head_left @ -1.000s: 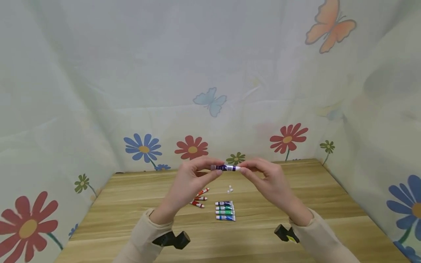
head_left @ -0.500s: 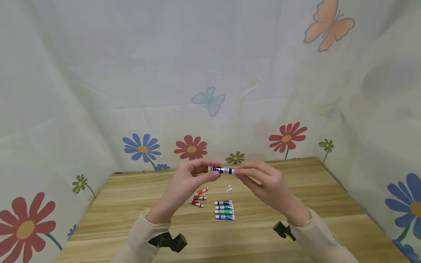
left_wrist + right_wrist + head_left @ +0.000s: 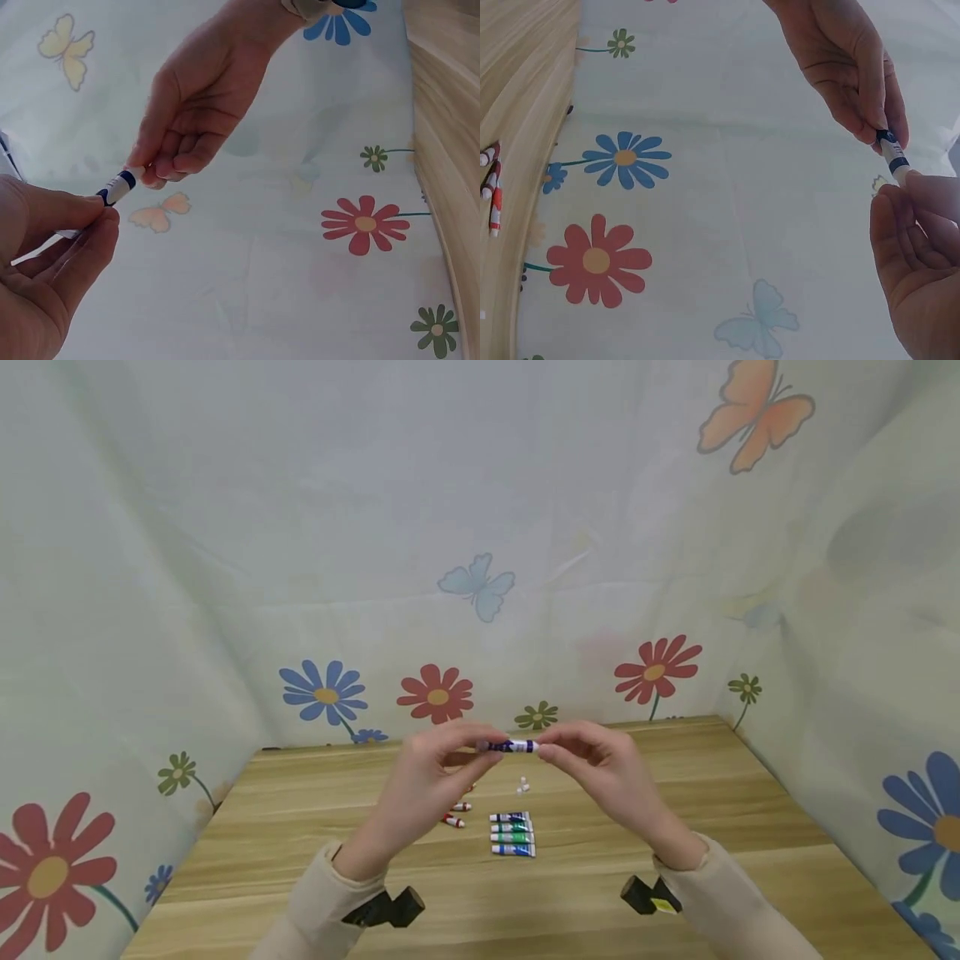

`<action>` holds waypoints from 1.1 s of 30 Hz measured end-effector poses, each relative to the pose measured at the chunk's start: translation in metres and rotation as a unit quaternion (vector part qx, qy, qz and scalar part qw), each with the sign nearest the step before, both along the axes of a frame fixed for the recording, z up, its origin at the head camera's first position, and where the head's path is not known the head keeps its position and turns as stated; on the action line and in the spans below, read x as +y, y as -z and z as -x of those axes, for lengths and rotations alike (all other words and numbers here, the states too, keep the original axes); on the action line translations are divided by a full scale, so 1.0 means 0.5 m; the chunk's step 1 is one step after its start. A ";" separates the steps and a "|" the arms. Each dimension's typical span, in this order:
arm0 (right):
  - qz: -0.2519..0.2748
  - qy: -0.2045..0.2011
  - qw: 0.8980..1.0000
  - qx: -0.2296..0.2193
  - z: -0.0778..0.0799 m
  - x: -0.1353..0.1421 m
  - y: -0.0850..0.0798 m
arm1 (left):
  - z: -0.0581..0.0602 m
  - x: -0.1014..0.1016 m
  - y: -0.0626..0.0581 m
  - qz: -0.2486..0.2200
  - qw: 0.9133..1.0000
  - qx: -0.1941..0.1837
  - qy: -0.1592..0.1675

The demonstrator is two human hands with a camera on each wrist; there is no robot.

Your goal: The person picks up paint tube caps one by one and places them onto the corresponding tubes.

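A small purple-and-white paint tube (image 3: 517, 746) is held level above the far part of the table, its white cap (image 3: 137, 172) to the right. My left hand (image 3: 423, 785) pinches the crimped end between thumb and fingers, covering part of it. With thumb and index finger, my right hand (image 3: 615, 777) grips the cap. Between the two hands the tube's printed body (image 3: 892, 152) shows in the right wrist view. Below lie several blue, green and dark tubes (image 3: 513, 838) in a row. Red and orange tubes (image 3: 454, 819) lie left of them, partly hidden by my left hand.
Several small white pieces (image 3: 523, 786) lie on the wooden table (image 3: 570, 893) behind the row of tubes. A fabric backdrop (image 3: 360, 577) printed with flowers and butterflies encloses the table at the back and both sides.
My right hand's fingers straightened on the cap half a second ago and are bent again now. The tube dipped slightly, then rose. My left hand keeps its pinch and now covers more of the red tubes.
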State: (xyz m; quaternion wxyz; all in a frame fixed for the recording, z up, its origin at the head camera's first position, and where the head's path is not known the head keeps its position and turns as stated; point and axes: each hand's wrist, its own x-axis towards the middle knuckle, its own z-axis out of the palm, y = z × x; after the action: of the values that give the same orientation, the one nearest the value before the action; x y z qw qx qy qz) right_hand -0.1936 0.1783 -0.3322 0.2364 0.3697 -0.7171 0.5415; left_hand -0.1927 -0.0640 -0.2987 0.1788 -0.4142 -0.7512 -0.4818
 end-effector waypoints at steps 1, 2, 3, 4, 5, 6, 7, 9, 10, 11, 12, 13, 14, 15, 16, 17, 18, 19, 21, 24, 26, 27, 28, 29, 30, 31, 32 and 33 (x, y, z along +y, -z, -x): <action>0.007 -0.003 1.000 -0.020 -0.001 0.000 -0.002 | 0.000 0.001 -0.001 0.003 1.000 0.020 0.000; 0.013 -0.005 0.999 -0.032 -0.002 0.000 -0.003 | 0.000 0.001 -0.002 0.005 0.999 0.032 0.001; 0.016 -0.004 0.999 -0.037 -0.003 0.000 -0.004 | 0.000 0.002 -0.003 0.004 0.999 0.037 0.001; 0.018 -0.002 0.999 -0.035 -0.003 -0.001 -0.006 | 0.000 0.002 -0.004 0.002 0.999 0.036 0.002; 0.019 -0.002 0.999 -0.028 -0.004 -0.002 -0.007 | 0.002 0.002 -0.004 -0.001 1.000 0.029 0.001; 0.017 0.000 1.000 -0.015 -0.004 -0.002 -0.008 | 0.003 0.001 -0.004 -0.004 1.000 0.019 0.002; 0.014 0.004 1.000 0.005 -0.003 -0.003 -0.008 | 0.004 0.001 -0.005 -0.008 1.000 0.004 0.002; 0.002 0.011 0.998 0.060 -0.001 -0.005 -0.008 | 0.007 -0.001 -0.004 -0.019 0.999 -0.028 0.003; -0.006 0.014 0.996 0.092 0.001 -0.005 -0.007 | 0.008 -0.002 -0.004 -0.025 0.999 -0.043 0.005; -0.014 0.019 0.992 0.125 0.003 -0.006 -0.007 | 0.009 -0.003 -0.004 -0.029 0.998 -0.057 0.007; -0.023 0.027 0.987 0.158 0.005 -0.007 -0.006 | 0.010 -0.003 -0.005 -0.033 0.997 -0.069 0.008; -0.029 0.035 0.981 0.187 0.008 -0.008 -0.006 | 0.011 -0.004 -0.004 -0.036 0.996 -0.079 0.007; -0.033 0.041 0.976 0.212 0.010 -0.009 -0.006 | 0.012 -0.004 -0.004 -0.038 0.995 -0.088 0.007; -0.037 0.047 0.971 0.232 0.012 -0.010 -0.006 | 0.013 -0.004 -0.005 -0.040 0.995 -0.095 0.007; -0.040 0.052 0.967 0.245 0.013 -0.011 -0.006 | 0.014 -0.005 -0.005 -0.040 0.994 -0.101 0.005; -0.040 0.055 0.965 0.253 0.015 -0.012 -0.006 | 0.014 -0.004 -0.004 -0.040 0.994 -0.105 0.003; -0.041 0.057 0.964 0.257 0.015 -0.013 -0.005 | 0.015 -0.004 -0.004 -0.039 0.993 -0.108 0.002; -0.040 0.058 0.963 0.258 0.016 -0.014 -0.005 | 0.015 -0.004 -0.003 -0.038 0.993 -0.110 0.001; -0.038 0.063 0.964 0.255 0.016 -0.015 -0.003 | 0.015 -0.003 -0.001 -0.036 0.994 -0.104 0.000; -0.029 0.068 0.967 0.245 0.019 -0.017 0.000 | 0.015 -0.001 0.003 -0.029 0.997 -0.074 -0.002; -0.021 0.072 0.968 0.239 0.021 -0.018 0.003 | 0.014 0.002 0.005 -0.024 0.999 -0.043 -0.004; -0.018 0.072 0.969 0.236 0.022 -0.018 0.004 | 0.014 0.002 0.006 -0.021 0.999 -0.028 -0.006; -0.015 0.071 0.970 0.232 0.023 -0.019 0.006 | 0.014 0.003 0.007 -0.017 1.000 -0.013 -0.007; -0.013 0.070 0.972 0.225 0.024 -0.019 0.007 | 0.014 0.003 0.007 -0.015 1.000 0.001 -0.008; -0.011 0.068 0.973 0.220 0.025 -0.019 0.008 | 0.014 0.003 0.008 -0.013 1.000 0.012 -0.008; -0.010 0.068 0.975 0.214 0.025 -0.020 0.009 | 0.014 0.003 0.009 -0.011 1.000 0.021 -0.009; -0.009 0.068 0.976 0.205 0.025 -0.020 0.009 | 0.014 0.003 0.009 -0.009 1.000 0.028 -0.010; -0.008 0.067 0.978 0.198 0.026 -0.021 0.009 | 0.015 0.002 0.010 -0.008 0.999 0.032 -0.010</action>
State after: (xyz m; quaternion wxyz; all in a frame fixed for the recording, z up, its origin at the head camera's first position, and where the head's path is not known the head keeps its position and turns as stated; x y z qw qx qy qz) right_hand -0.2066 0.1680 -0.3369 0.4066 0.4229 -0.6836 0.4342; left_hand -0.2003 -0.0627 -0.3037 0.2108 -0.4199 -0.7456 -0.4727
